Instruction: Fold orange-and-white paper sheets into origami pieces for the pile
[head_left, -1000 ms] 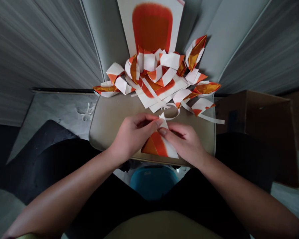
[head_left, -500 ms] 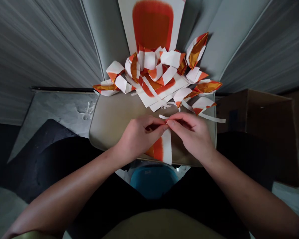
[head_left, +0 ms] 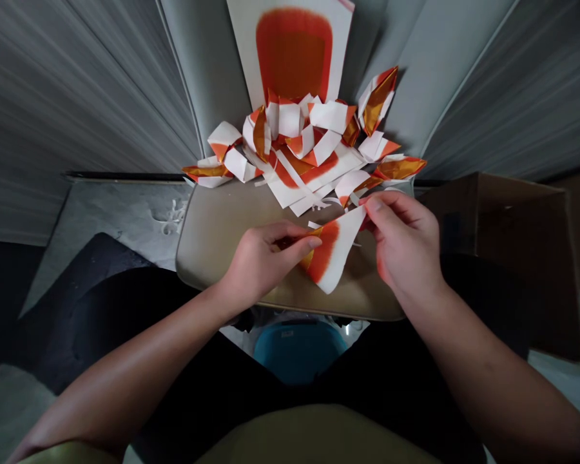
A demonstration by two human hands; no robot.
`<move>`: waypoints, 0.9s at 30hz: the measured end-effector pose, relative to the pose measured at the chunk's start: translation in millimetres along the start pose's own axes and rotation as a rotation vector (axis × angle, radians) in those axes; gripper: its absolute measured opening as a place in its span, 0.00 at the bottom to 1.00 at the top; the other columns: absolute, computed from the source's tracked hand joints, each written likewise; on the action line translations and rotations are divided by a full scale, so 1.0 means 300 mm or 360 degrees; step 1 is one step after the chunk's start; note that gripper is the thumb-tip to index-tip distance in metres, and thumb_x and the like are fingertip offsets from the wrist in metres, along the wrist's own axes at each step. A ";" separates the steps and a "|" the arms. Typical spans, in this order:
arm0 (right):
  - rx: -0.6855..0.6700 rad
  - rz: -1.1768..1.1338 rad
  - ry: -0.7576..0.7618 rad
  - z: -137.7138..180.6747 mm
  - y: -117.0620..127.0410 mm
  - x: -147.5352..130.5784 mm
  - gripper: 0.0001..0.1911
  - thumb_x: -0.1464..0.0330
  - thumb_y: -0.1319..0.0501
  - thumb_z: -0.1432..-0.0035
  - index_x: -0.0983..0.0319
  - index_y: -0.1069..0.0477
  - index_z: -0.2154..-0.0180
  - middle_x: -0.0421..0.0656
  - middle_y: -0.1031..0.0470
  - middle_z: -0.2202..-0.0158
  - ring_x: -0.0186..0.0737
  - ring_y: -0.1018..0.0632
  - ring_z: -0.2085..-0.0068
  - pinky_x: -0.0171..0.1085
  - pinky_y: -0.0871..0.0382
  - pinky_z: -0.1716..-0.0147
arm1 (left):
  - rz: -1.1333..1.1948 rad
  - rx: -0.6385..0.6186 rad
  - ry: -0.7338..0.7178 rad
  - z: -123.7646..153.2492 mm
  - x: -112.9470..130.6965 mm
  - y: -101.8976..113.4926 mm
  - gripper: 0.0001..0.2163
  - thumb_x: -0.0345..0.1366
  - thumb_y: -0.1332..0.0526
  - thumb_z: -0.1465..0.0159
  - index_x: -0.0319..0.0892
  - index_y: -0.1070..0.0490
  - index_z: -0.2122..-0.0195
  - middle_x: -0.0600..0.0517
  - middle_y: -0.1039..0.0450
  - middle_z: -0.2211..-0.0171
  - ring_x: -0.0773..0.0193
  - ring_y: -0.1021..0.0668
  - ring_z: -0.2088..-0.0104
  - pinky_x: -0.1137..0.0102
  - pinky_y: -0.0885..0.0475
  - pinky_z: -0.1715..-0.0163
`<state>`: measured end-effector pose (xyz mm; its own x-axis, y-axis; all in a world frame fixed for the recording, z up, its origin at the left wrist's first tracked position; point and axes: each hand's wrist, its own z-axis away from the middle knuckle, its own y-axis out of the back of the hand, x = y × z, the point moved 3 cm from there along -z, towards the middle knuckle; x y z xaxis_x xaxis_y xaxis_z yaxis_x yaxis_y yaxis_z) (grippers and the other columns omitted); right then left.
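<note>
Between my hands is a folded sheet of joss paper (head_left: 341, 248), white at the edge, then red, with a gold area at the left. My left hand (head_left: 275, 258) pinches its gold end between thumb and fingers. My right hand (head_left: 403, 238) grips the upper right corner of the white edge, thumb on top. Just beyond lie folded paper ingots in white, red and gold, among them a gold-faced ingot (head_left: 399, 169) at the right and another ingot (head_left: 207, 171) at the left. Under the pile are flat joss paper sheets (head_left: 294, 196).
All this rests on a padded chair seat (head_left: 212, 238). A larger stack of paper (head_left: 294, 51) leans on the backrest. A cardboard box (head_left: 522, 219) stands on the right, a blue container (head_left: 299, 351) below the seat. White paper strips (head_left: 174, 216) lie on the floor at left.
My right hand has moved right and slightly up, away from the left, drawing out the paper's corner. The sheet now stretches between both hands; the left hand has stayed nearly in place.
</note>
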<state>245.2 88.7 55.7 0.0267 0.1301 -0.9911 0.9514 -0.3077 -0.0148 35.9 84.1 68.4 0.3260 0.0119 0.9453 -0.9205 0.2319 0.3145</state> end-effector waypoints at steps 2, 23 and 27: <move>0.0068 -0.0134 -0.0068 -0.002 0.003 -0.006 0.06 0.62 0.30 0.44 0.58 0.22 0.68 0.42 0.24 0.69 0.36 0.27 0.68 0.41 0.30 0.66 | 0.0093 0.0024 0.0093 -0.003 -0.012 0.002 0.10 0.46 0.28 0.42 0.46 0.15 0.66 0.53 0.17 0.70 0.65 0.21 0.70 0.73 0.27 0.71; 0.0014 -0.0443 -0.0258 -0.015 -0.005 0.024 0.09 0.59 0.27 0.45 0.57 0.20 0.68 0.38 0.24 0.71 0.34 0.27 0.72 0.37 0.32 0.72 | 0.0466 0.0256 0.0277 -0.032 -0.084 0.017 0.12 0.48 0.24 0.45 0.46 0.14 0.66 0.51 0.15 0.66 0.64 0.17 0.65 0.73 0.22 0.65; -0.0228 -0.0355 -0.0465 0.009 -0.028 0.055 0.21 0.48 0.30 0.43 0.55 0.20 0.55 0.41 0.18 0.62 0.36 0.23 0.71 0.39 0.30 0.71 | 0.0421 0.0375 0.0192 -0.052 -0.096 0.054 0.14 0.50 0.25 0.44 0.46 0.14 0.64 0.51 0.15 0.67 0.65 0.18 0.66 0.72 0.23 0.65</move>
<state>236.8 91.0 39.0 -0.2546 -0.1009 -0.9618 0.9576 -0.1650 -0.2362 15.1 102.8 44.8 0.0806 0.1593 0.9839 -0.9960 -0.0243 0.0855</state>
